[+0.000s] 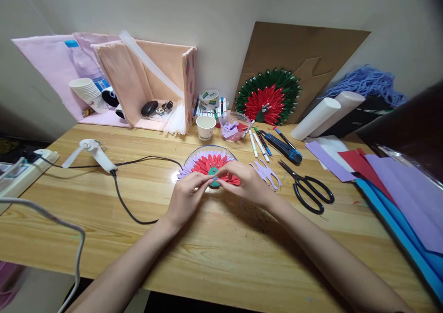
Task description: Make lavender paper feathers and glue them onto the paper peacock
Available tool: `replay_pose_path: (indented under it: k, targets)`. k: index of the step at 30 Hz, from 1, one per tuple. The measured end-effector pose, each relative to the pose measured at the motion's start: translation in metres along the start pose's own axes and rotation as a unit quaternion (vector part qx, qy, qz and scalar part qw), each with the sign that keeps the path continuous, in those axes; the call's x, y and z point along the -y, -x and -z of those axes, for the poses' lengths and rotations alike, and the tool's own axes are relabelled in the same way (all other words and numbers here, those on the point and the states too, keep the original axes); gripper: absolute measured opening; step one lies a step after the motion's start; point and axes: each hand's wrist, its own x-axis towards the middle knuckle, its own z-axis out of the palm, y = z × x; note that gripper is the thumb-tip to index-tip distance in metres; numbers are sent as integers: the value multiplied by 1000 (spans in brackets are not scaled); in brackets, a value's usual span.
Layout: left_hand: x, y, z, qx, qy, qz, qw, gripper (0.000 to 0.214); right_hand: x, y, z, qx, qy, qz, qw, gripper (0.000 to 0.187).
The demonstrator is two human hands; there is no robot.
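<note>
A round peacock craft (200,164) lies flat on the table, with red petals inside a ring of light purple ones and a green body at its front. Over its lower edge, my left hand (187,197) and my right hand (247,184) meet in fingertip pinches. A thin small purple piece (215,179) shows between the fingertips; its full shape is hidden. Right of my right hand lies a purple sheet with cut-outs (266,172). Farther right, black-handled scissors (306,184) rest with their blades slightly parted.
A glue gun (93,151) with its cord lies left. Behind stand a paper cup (206,127), a clear bowl (235,126) of scraps and a green-and-red peacock craft (268,96) against cardboard. Markers, a blue utility knife (282,147) and coloured sheets (408,193) lie right.
</note>
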Motion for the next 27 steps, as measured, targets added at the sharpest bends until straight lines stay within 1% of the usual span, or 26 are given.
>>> replay_pose_path:
  k: [6, 14, 15, 17, 19, 21, 24, 27]
  targets:
    - [-2, 0, 1, -1, 2, 0, 1000, 16, 2, 1, -1, 1, -13, -18, 1000, 5]
    - [-5, 1, 0, -3, 9, 29, 1000, 15, 4, 0, -3, -11, -2, -22, 1000, 7]
    - [-5, 0, -1, -4, 22, 42, 999, 15, 4, 0, -3, -12, 0, -17, 1000, 7]
    - [-6, -1, -1, -10, 67, 90, 994, 15, 2, 1, -3, -10, 7, 11, 1000, 9]
    - [-6, -3, -1, -6, 128, 152, 980, 16, -1, 2, -3, -11, 24, 57, 998, 12]
    - [-6, -6, 0, 8, 179, 201, 963, 16, -4, 3, -5, -17, 51, 99, 994, 15]
    - [-7, -9, 2, 27, 214, 233, 948, 15, -7, 5, -7, -29, 83, 133, 987, 15]
    - [-7, -9, 2, 39, 221, 244, 944, 15, -5, 3, -5, -20, 84, 136, 987, 12]
